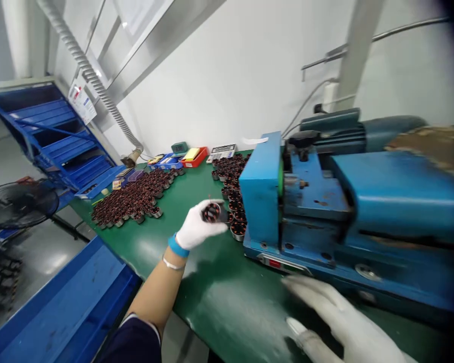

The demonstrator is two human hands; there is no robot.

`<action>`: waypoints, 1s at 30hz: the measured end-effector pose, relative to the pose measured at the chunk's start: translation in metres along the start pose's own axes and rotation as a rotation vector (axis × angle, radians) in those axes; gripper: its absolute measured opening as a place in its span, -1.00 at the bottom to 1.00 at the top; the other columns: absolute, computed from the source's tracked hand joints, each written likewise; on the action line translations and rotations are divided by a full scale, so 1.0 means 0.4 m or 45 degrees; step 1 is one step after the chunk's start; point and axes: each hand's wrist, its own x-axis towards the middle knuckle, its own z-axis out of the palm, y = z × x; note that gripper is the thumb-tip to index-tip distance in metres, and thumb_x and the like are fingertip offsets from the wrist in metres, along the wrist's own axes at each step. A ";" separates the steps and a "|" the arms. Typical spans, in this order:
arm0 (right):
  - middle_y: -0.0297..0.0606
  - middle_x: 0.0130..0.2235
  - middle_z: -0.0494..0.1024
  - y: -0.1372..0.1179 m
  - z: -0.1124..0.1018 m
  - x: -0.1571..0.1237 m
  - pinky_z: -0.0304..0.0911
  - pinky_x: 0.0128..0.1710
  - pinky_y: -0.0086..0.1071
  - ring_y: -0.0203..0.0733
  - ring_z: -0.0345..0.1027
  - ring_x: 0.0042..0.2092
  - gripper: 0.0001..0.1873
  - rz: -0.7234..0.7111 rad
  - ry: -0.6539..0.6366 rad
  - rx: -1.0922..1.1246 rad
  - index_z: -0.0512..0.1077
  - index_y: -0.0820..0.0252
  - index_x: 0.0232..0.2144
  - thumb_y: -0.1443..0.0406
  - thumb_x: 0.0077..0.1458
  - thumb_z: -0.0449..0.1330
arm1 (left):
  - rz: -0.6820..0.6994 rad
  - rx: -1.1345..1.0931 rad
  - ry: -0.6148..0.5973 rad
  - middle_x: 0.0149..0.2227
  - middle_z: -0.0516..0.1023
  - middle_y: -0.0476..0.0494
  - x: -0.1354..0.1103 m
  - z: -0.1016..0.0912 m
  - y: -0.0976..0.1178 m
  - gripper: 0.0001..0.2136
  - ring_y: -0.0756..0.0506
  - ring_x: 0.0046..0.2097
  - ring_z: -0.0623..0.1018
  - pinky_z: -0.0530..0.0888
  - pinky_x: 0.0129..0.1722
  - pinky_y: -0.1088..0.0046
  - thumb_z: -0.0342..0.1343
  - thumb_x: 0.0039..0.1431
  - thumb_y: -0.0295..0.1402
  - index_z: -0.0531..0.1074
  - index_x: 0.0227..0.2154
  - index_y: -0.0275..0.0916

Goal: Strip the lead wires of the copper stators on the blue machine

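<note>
My left hand (pixel 200 224), in a white glove with a blue wristband, is closed around a small cylindrical part (pixel 211 213). Its round face is black with orange-copper spots and its side is dark. It is held above the green table, next to rows of similar round parts (pixel 238 230) that stand left of the blue machine (pixel 263 191). My right hand (pixel 329 317), also gloved in white, is low in front of the machine's base. Its fingers and thumb are apart with nothing between them, and it is somewhat blurred.
A large group of similar parts (pixel 132 196) covers the table's (pixel 227 297) far left. Behind are a red bin (pixel 195 158), blue bins (pixel 170 161) and a calculator (pixel 222 152). A blue tray (pixel 60 307) sits at lower left, beyond it a fan (pixel 20 204) and a blue rack (pixel 60 136).
</note>
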 end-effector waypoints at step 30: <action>-0.10 -0.20 0.66 -0.032 -0.191 0.152 0.55 -0.10 -0.05 0.15 0.58 -0.12 -0.58 0.904 0.708 0.639 0.53 0.15 -0.16 0.12 -0.10 0.32 | 0.081 -0.268 -0.343 -0.19 0.65 -0.09 -0.043 0.378 0.271 -0.67 -0.18 -0.17 0.62 0.55 -0.21 0.32 0.36 0.00 -0.27 0.41 -0.19 -0.16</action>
